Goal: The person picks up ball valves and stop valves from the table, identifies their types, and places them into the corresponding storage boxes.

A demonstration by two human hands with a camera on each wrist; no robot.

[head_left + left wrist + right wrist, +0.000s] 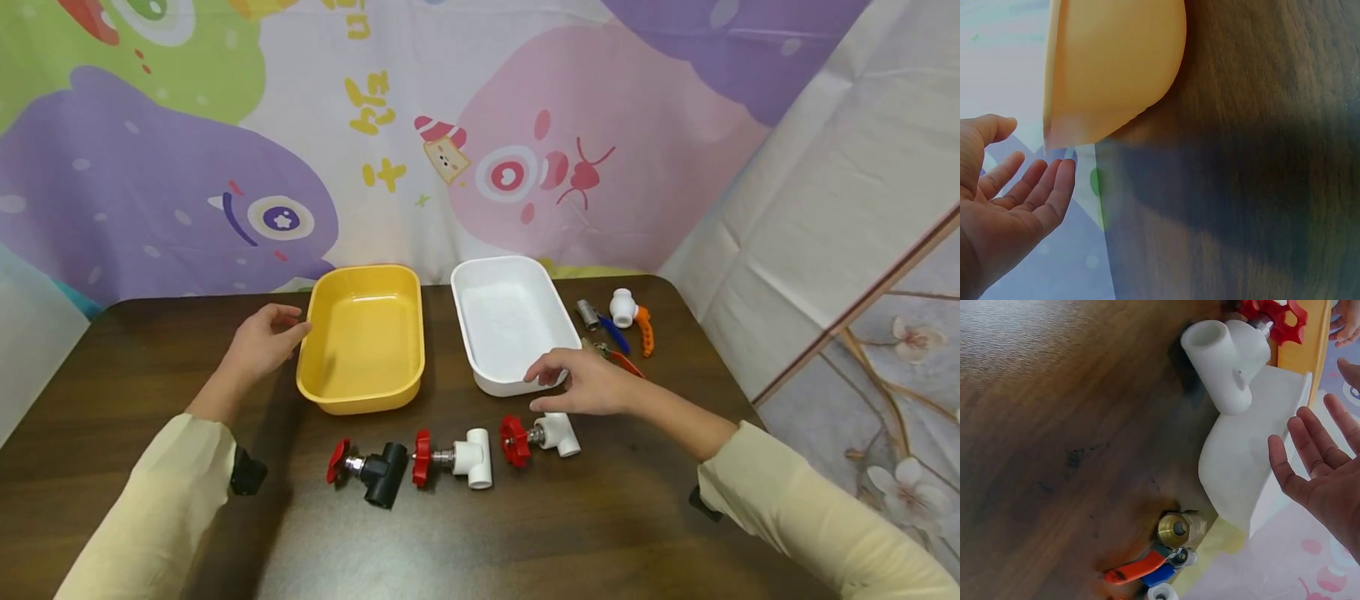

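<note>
My left hand (261, 343) is at the left rim of a yellow tray (363, 342), fingers loosely bent with nothing between them. In the left wrist view its fingertips (1066, 172) come right by the tray's edge. Over the near right corner of a white tray (510, 317) hovers my right hand (588, 383), its fingers spread and empty. Just below that hand lies a white stop valve (558, 435) with a red handwheel (515, 441). To its left are another white stop valve (471, 458) and a black one (383, 475), also with red handwheels.
Right of the white tray lie a brass valve (1175, 529) with an orange lever (1138, 567), a metal valve (588, 315) with a blue lever (614, 335), and a white ball valve (622, 307) with an orange handle (645, 331). A cartoon-printed cloth (300, 125) hangs behind the table (420, 550).
</note>
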